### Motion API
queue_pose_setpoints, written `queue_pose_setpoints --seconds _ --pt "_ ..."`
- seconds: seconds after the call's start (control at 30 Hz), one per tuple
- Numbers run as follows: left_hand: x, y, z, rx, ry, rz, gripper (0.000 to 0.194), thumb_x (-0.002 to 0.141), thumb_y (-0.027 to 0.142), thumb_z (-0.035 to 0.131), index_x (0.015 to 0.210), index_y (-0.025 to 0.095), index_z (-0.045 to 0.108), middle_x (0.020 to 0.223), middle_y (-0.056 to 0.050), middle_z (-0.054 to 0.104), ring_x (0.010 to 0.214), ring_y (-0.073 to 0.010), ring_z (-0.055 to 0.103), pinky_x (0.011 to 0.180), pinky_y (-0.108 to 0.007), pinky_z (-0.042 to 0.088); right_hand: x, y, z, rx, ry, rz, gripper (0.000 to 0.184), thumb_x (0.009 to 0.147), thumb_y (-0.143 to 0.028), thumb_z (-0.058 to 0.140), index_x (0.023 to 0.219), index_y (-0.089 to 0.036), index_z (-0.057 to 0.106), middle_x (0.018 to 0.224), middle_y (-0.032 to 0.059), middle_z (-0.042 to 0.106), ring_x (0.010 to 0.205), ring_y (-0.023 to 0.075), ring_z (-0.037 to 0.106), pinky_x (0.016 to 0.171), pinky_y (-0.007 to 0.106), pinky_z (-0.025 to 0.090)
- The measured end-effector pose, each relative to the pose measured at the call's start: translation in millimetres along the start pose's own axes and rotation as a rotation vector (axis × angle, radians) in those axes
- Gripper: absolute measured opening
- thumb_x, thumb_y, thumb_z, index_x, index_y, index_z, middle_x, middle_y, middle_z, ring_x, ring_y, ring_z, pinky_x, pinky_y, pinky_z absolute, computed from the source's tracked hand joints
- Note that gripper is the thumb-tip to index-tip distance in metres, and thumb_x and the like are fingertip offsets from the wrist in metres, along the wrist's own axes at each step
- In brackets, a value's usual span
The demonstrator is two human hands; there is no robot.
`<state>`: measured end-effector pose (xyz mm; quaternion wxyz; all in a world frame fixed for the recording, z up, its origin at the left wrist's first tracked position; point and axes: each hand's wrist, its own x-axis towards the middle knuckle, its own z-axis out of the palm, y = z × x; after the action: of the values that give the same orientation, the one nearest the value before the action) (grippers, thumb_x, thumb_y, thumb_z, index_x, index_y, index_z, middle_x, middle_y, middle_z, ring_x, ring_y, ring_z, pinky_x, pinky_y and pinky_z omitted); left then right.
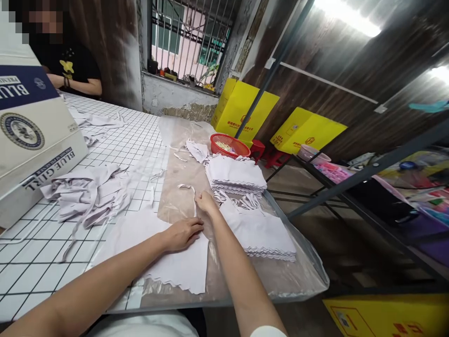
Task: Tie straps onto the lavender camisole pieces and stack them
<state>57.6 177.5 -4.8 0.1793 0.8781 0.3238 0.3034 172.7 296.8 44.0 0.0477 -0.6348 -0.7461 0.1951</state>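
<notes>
Left hand [184, 233] lies flat on scalloped cloth [184, 269] near the counter's [136, 140] edge. Right hand [205, 202] pinches a strap [191, 187], plastic sheeting [175, 173] stretching ahead.

A barred window [191, 42] sits in a peeling wall [157, 93], and a tube lamp [347, 17] glows overhead.

Scalloped white cloth stacks [264, 229]: two, right
Flat cloth panel [189, 264]: one that I can make out, near
Red plastic basket [224, 152]: one, far
Yellow cartons [308, 131]: three, two far, one near right
Blue Girl carton [45, 154]: one, left
Co-worker [84, 68]: one, far left
</notes>
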Motion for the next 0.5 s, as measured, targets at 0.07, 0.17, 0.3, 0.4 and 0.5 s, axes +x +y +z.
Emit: queue_pose_setpoints --seconds 0.07,0.17,0.3,0.4,0.5 --pt "0.8 -0.9 1.0 -0.011 -0.004 -0.005 0.03 0.096 0.019 0.044 0.12 0.014 0.061 0.126 -0.017 0.061 0.123 -0.0281 0.057 0.105 -0.045 0.05 3.2 3.8 0.8 0.041 0.001 0.001 0.02 0.09 -0.026 0.056 0.096 -0.013 0.07 0.093 0.0095 0.074 0.087 0.0177 0.066 0.07 0.023 0.042" --pt "1.5 -1.8 2.6 -0.016 -0.012 -0.013 0.03 0.096 0.019 0.044 0.119 0.012 0.062 0.126 -0.019 0.061 0.125 -0.0297 0.056 0.106 -0.046 0.049 7.7 2.7 2.7 0.09 0.032 0.025 0.03 0.089 -0.034 0.06 0.107 -0.012 0.066 0.103 0.0109 0.072 0.095 0.0197 0.064 0.075 0.024 0.043" --pt "1.1 -0.9 1.1 -0.009 -0.008 -0.012 0.029 0.096 0.019 0.045 0.119 0.014 0.062 0.126 -0.018 0.061 0.124 -0.0291 0.057 0.105 -0.045 0.05 16.0 -13.1 2.5 0.142 0.084 0.06 0.029 0.081 -0.026 0.068 0.107 -0.012 0.065 0.12 0.0184 0.065 0.104 0.0253 0.063 0.082 0.029 0.043" --pt "1.2 -0.3 -0.6 -0.003 -0.006 -0.001 0.029 0.096 0.019 0.045 0.119 0.015 0.062 0.126 -0.018 0.061 0.123 -0.0282 0.058 0.105 -0.045 0.05 20.6 -27.1 -7.3 0.218 0.086 0.051 0.015 0.081 -0.015 0.063 0.096 -0.012 0.066 0.106 0.0172 0.069 0.095 0.0248 0.066 0.078 0.029 0.044" --pt "1.3 -1.4 -0.6 -0.002 -0.009 -0.003 0.03 0.096 0.02 0.045 0.121 0.015 0.061 0.127 -0.017 0.062 0.126 -0.0279 0.056 0.106 -0.045 0.049 6.9 -27.8 -26.9 0.322 0.079 0.0 0.016 0.086 -0.018 0.056 0.099 -0.013 0.064 0.089 0.0085 0.071 0.082 0.0189 0.066 0.073 0.027 0.046"
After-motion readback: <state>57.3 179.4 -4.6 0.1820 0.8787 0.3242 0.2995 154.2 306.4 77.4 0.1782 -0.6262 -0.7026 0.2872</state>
